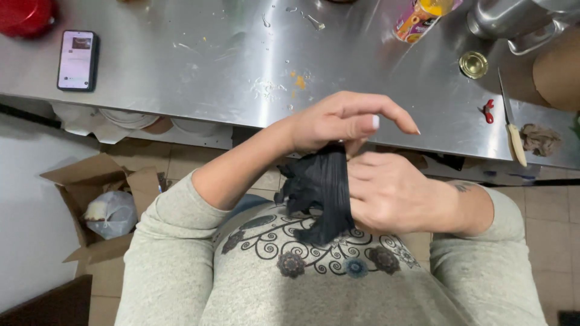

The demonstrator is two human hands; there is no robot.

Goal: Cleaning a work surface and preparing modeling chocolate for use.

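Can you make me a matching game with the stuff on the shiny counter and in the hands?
Things:
1. black glove
2. phone
3. knife
4. brass lid

Places:
A. lying at the counter's far left
B. held between the left hand and right hand
C. beside the metal pot, top right
D. near the counter's right edge, by a small red tool

Pairs: 1-B, 2-A, 3-D, 4-C

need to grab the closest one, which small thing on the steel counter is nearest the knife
The small red tool, just left of the knife; the brass lid sits farther up.
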